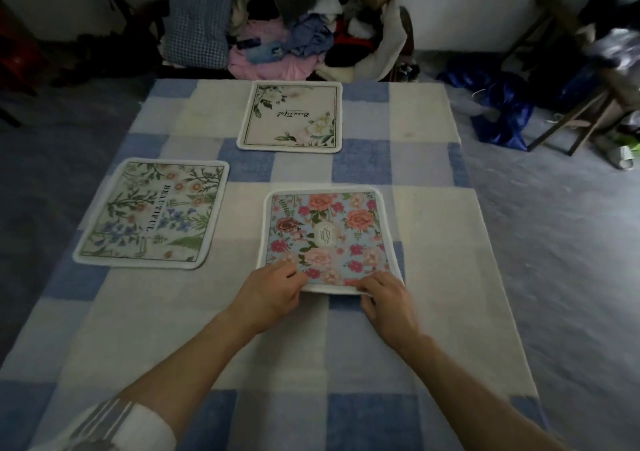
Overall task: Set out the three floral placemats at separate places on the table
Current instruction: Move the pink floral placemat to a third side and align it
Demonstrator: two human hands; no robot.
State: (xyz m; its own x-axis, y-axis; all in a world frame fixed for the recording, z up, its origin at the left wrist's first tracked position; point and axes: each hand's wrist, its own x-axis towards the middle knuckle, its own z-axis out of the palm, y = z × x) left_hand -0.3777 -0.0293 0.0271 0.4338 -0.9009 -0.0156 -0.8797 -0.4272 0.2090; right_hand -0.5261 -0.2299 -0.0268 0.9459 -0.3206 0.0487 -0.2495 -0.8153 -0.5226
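Observation:
Three floral placemats lie apart on a blue-and-cream checked table cover [433, 242]. A cream placemat with corner flowers [291, 116] lies at the far middle. A white placemat with "BEAUTIFUL" lettering [152, 213] lies at the left. A blue placemat with pink roses [329, 239] lies in the middle, nearest me. My left hand [270, 293] pinches its near left corner. My right hand [388, 300] grips its near right edge, which is lifted slightly off the cover.
A pile of clothes and a cardboard box [304, 24] lies beyond the table's far edge. A wooden stool frame [571, 97] and blue plastic bag [498, 104] stand on the floor at the right. Grey floor surrounds the table.

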